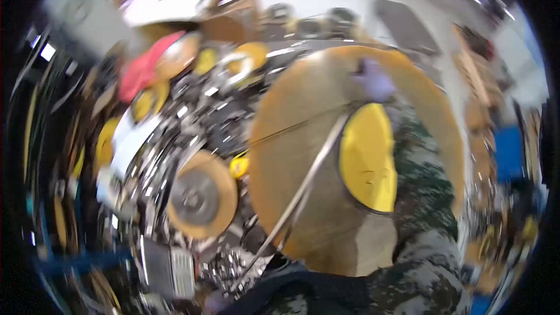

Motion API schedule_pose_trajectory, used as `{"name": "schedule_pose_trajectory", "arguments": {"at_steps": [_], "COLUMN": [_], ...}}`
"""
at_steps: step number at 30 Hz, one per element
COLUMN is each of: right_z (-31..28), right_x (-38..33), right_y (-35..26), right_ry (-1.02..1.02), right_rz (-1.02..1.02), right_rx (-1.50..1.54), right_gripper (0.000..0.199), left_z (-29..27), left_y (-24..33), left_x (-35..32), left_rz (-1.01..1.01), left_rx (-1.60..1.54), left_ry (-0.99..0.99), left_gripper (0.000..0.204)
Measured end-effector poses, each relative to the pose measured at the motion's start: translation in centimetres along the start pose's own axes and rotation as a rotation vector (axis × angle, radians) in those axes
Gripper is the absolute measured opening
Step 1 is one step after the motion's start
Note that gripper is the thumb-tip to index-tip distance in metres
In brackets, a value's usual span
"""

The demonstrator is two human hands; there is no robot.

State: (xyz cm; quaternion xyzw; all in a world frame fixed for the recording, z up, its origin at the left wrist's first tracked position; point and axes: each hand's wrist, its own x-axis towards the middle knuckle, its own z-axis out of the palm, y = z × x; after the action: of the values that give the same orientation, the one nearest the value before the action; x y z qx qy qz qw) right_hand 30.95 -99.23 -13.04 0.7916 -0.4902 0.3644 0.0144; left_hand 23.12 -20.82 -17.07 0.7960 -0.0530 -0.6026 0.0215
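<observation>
A large round tan disc point(303, 210) with an orange-brown rim fills the middle and right of the view. My right arm, in a camouflage sleeve, reaches across it. At its far part my gloved right hand point(376, 81) rests on or just over the surface, blurred, with thumb and fingers apart. A yellow round piece point(367, 157) lies on the disc, partly covered by my sleeve. A long thin pale strip point(312, 175) slants from beside it down to the lower left. Close to that lower end is my left hand point(219, 302), smeared, its fingers unclear.
Left of the disc is a heap of blurred metal parts with a smaller tan wheel point(227, 198), a yellow tape measure point(239, 165) and a red cloth point(149, 64). A cardboard box point(233, 20) stands behind. Crowded shelves line the left; a blue container point(508, 153) is right.
</observation>
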Motion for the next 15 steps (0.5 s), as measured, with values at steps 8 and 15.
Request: {"name": "schedule_pose_trajectory", "arguments": {"at_steps": [8, 15], "right_z": [0.8, 4.4], "right_x": [7.7, 7.9], "right_y": [10.9, 9.0], "right_ry": [-0.721, -0.808], "right_rz": [-0.188, -0.205], "right_rx": [0.554, 0.625], "right_gripper": [0.023, 0.021], "left_z": [-0.1, 10.4], "left_y": [0.0, -8.6], "left_x": [-4.3, -1.0], "left_rz": [0.175, 0.197], "left_rx": [-0.127, -0.428], "left_ry": [-0.354, -0.459], "left_gripper": [0.046, 0.030]}}
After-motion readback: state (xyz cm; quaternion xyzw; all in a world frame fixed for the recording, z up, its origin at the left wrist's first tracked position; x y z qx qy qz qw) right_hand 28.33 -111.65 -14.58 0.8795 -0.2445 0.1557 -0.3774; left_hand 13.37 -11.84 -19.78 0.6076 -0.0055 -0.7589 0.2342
